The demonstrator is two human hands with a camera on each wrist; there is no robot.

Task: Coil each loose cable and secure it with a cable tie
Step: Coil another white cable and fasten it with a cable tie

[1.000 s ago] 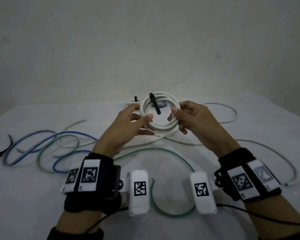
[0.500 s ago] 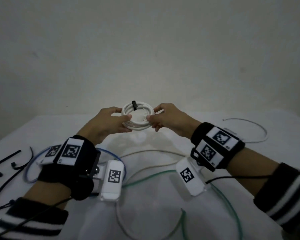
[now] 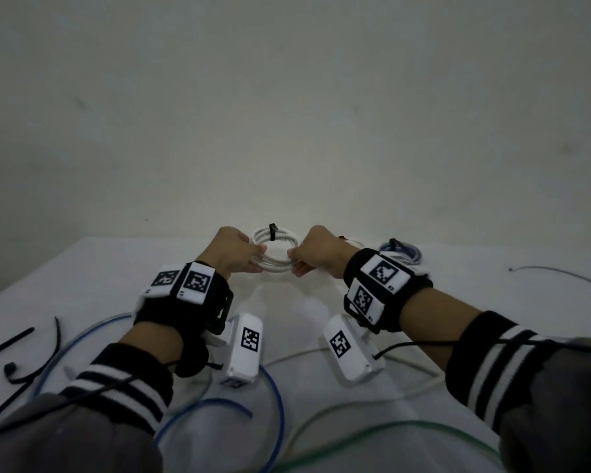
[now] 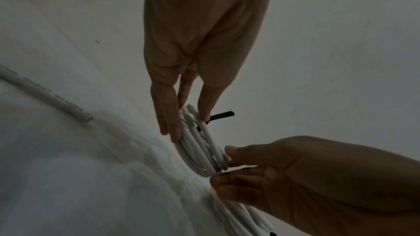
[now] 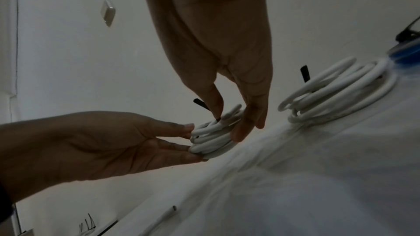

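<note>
A coiled white cable (image 3: 276, 249), bound by a black cable tie (image 3: 272, 230), is held low over the far part of the white table (image 3: 82, 274). My left hand (image 3: 258, 256) pinches its left side between thumb and fingers. My right hand (image 3: 294, 261) pinches the right side the same way. In the left wrist view my left hand (image 4: 189, 125) grips the coil (image 4: 200, 150) beside the tie's tail (image 4: 221, 115). The right wrist view shows my right hand (image 5: 228, 125) on the same coil (image 5: 213, 137).
Another tied white coil (image 5: 336, 92) and a tied blue coil (image 3: 401, 249) lie at the back right. Loose blue (image 3: 273, 404), green (image 3: 389, 428) and white (image 3: 321, 353) cables sprawl under my arms. Spare black ties (image 3: 14, 339) lie at the left, and a grey cable (image 3: 560, 274) at the right.
Both hands have carried the tied white coil away from me toward the table's far edge and tipped it from upright to nearly flat.
</note>
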